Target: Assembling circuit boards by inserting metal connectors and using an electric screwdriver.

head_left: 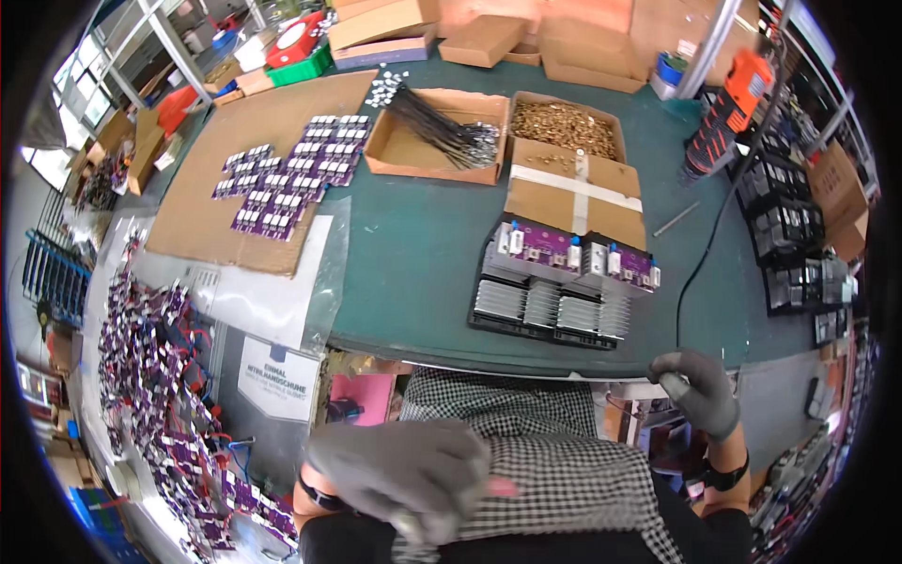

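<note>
Both of my hands wear grey gloves. My left hand [404, 475] is over my lap, in front of a black-and-white checked apron [554, 475]; motion smears its fingers, so their grip cannot be made out. Just past the table's front edge at the right is my right hand [703, 393], fingers curled in toward the thumb; whatever they may hold is hidden. Nearest to it on the table stand finned silver heat sinks [550, 305] in a black holder. Purple circuit boards [554, 249] with white and blue components lie along their far side, touching neither hand.
A green-topped table [404, 273] carries a box of black wires [423, 132], a box of small brass-coloured parts [564, 127] and a cardboard sheet [197, 207] with purple boards. More wired boards [155, 376] pile up at left. An orange-and-black power tool [728, 108] hangs at right, its cable trailing down.
</note>
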Available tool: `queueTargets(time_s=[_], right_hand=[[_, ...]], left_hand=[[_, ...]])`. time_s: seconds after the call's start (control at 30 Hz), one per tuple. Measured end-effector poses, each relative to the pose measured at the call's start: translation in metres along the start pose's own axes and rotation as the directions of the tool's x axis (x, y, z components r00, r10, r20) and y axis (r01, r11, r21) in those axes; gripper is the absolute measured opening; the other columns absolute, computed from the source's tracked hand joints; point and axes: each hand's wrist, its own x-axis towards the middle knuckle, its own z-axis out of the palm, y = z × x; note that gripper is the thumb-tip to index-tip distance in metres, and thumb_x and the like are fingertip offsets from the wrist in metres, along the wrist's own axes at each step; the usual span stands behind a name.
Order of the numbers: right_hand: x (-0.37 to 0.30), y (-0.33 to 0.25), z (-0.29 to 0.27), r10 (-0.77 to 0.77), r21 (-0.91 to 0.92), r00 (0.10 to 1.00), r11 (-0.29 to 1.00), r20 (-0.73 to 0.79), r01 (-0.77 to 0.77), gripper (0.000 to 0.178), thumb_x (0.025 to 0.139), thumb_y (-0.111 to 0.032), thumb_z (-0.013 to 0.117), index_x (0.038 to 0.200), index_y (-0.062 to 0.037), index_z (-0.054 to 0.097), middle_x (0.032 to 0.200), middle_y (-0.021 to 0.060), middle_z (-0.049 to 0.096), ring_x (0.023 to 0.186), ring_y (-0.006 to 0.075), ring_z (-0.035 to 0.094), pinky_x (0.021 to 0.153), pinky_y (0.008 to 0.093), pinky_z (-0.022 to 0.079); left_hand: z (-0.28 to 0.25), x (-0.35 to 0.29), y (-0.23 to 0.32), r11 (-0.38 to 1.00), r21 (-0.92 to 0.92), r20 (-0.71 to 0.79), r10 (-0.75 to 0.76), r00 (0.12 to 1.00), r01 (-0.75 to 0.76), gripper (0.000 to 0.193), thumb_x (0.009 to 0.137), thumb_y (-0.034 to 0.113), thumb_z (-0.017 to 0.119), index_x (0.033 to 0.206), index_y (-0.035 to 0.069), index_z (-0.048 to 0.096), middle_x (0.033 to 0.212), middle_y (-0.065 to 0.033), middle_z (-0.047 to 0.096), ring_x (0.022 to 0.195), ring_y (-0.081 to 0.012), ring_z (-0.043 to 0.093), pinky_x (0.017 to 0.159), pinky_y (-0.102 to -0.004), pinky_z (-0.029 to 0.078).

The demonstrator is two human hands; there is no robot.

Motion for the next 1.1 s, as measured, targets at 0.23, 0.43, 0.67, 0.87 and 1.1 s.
queueTargets(time_s=[0.23, 0.43, 0.67, 0.87, 1.1], right_hand=[[-0.023, 0.011, 0.012, 0.011, 0.176, 0.999, 0.984, -0.046, -0.002, 0.016, 0.076, 0.002, 0.060, 0.092, -0.0001, 0.063, 0.081, 0.0128, 0.066, 0.071, 0.0228, 0.064, 0.065, 0.0308, 0.049], [-0.015, 0.029, 0.014, 0.115, 0.415, 0.985, 0.908, -0.126, -0.053, 0.017, 0.086, -0.004, 0.055, 0.099, 0.0030, 0.061, 0.085, 0.0077, 0.066, 0.080, 0.0142, 0.062, 0.074, 0.0278, 0.048], [0.057, 0.043, -0.023, 0.116, 0.438, 0.863, 0.890, -0.491, 0.130, 0.037, 0.086, -0.008, 0.057, 0.120, 0.0022, 0.049, 0.107, 0.0088, 0.059, 0.097, 0.0131, 0.055, 0.083, 0.0288, 0.046], [0.169, 0.032, -0.059, -0.139, -0.020, 0.489, 0.970, -0.861, 0.241, 0.060, 0.079, -0.009, 0.062, 0.132, -0.0002, 0.036, 0.114, 0.0107, 0.053, 0.099, 0.0134, 0.052, 0.083, 0.0285, 0.046], [0.232, 0.026, -0.090, 0.077, 0.332, 0.611, 0.889, -0.788, 0.315, 0.040, 0.073, -0.007, 0.068, 0.107, -0.0048, 0.048, 0.077, -0.0013, 0.051, 0.060, 0.0060, 0.049, 0.053, 0.0244, 0.043]], left_hand=[[0.003, -0.043, -0.029, 0.971, -0.117, -0.405, 0.143, 0.903, -0.206, 0.032, 0.091, 0.028, 0.052, 0.069, 0.008, 0.063, 0.074, -0.0058, 0.060, 0.074, -0.0232, 0.053, 0.077, -0.0422, 0.039], [-0.016, -0.028, -0.033, 0.863, -0.450, 0.059, 0.287, 0.956, -0.231, 0.028, 0.093, 0.027, 0.050, 0.077, 0.006, 0.061, 0.074, -0.0070, 0.057, 0.065, -0.0254, 0.052, 0.069, -0.0429, 0.040], [-0.059, -0.007, -0.026, 0.944, -0.220, -0.457, -0.323, 0.829, 0.247, 0.032, 0.085, 0.035, 0.064, 0.077, 0.004, 0.061, 0.076, -0.0090, 0.060, 0.073, -0.0232, 0.057, 0.076, -0.0408, 0.043], [-0.118, 0.005, -0.067, 0.896, -0.084, -0.901, -0.255, 0.351, 0.435, 0.031, 0.084, 0.028, 0.065, 0.100, 0.002, 0.058, 0.088, -0.0064, 0.058, 0.080, -0.0162, 0.055, 0.078, -0.0319, 0.045], [-0.208, 0.065, -0.142, 0.584, 0.313, -0.778, -0.295, 0.555, 0.749, 0.019, 0.077, 0.010, 0.066, 0.096, 0.006, 0.064, 0.083, -0.0058, 0.061, 0.078, -0.0171, 0.058, 0.072, -0.0267, 0.046]])
